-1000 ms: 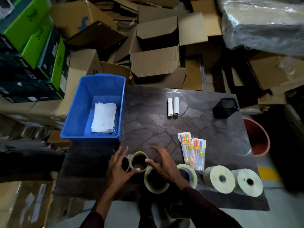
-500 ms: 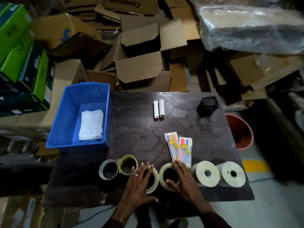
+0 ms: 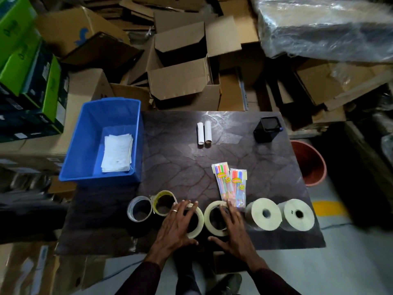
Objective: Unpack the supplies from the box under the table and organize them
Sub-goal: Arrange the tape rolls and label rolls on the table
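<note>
Several tape rolls stand in a row along the near edge of the dark table. My left hand lies flat with spread fingers on a cream tape roll. My right hand rests the same way on a second cream tape roll. Left of them sit a yellow-edged roll and a clear roll. Two thick paper rolls stand at the right. Two packs of coloured pens lie just beyond my right hand.
A blue bin holding a stack of white papers overhangs the table's left side. Two small white tubes and a black pen holder sit at the far side. Open cardboard boxes crowd behind; a red bucket stands right.
Both hands slid right and toward me from the left rolls, settling flat on the two cream rolls. The view shifted, so the table sits more to the right.
</note>
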`<state>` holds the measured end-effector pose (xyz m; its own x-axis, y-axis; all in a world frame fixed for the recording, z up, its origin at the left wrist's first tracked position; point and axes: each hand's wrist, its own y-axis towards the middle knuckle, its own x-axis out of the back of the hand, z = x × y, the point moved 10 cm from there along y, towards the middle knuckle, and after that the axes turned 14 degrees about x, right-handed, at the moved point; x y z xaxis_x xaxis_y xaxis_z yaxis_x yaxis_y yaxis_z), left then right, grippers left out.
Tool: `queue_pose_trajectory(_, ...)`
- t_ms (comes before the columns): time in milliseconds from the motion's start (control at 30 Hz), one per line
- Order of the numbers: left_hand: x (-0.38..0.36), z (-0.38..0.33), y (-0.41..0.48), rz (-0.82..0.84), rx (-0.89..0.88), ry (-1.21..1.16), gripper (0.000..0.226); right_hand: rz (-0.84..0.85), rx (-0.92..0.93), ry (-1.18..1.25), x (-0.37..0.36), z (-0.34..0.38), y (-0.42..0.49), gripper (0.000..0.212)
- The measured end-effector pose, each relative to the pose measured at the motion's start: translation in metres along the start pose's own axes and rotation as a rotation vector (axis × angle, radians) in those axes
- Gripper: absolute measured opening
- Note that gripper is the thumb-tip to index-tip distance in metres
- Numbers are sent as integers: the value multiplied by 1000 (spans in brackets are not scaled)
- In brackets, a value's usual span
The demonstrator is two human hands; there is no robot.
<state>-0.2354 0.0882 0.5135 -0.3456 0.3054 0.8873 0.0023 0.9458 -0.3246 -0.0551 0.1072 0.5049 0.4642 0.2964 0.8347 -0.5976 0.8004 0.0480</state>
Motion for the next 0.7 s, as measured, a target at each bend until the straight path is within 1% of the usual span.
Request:
queue_pose_trajectory(100,3,-2,-2,-20,11,-30,120,-44,-31,-13,6,2,4,104)
queue_pose_trajectory(233,8,-5,-4,-43,14,-43,115,-95,-4,-24,13,9,4,111)
queue_pose_trajectory(367,12,-9,-10,-55,1,-75,116,-109,-16,4,12,7,-8,116)
queue_pose_trajectory(533,42,-9,-3,-68,27,-200,118,-267,-18,57,49,19,-6,102)
queue_pose_trajectory(567,51,-8,1,-80,35,-233,118,-301,-22,76,56,21,-3,104)
queue_pose_trajectory(633,72,-3,10,-113,62,-299,120,-342,-58,154,68,22,7,114)
queue_pose_trajectory(700,89,5,24,-163,105,-348,119,-345,-104,202,75,20,21,124)
